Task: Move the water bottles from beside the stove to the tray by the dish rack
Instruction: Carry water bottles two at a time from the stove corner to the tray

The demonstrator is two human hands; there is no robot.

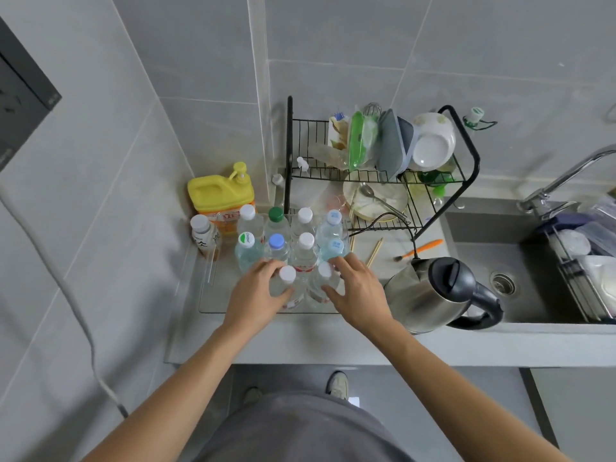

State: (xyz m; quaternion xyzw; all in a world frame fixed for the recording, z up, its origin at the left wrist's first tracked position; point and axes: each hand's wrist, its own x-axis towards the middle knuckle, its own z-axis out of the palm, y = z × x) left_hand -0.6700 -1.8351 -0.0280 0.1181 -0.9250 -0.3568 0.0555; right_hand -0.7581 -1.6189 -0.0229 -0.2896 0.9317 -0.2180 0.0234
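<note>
A clear plastic tray (pixel 213 305) lies on the counter in front of the black dish rack (pixel 466 151). Several upright water bottles with white, blue and green caps fill its back and middle. My left hand (pixel 256 291) is wrapped around a white-capped bottle (pixel 287 274) at the tray's front. My right hand (pixel 358 288) is wrapped around a second white-capped bottle (pixel 324 270) just to the right of it. Both bottles stand upright, side by side, in the tray. The stove is out of view.
A yellow pump jug (pixel 216 195) and a tea bottle (pixel 203 231) stand left of the tray. A steel kettle (pixel 430 295) sits close to my right hand, with its cord, chopsticks (pixel 375 251) and an orange brush (pixel 423 248) behind. The sink (pixel 483 281) lies further right.
</note>
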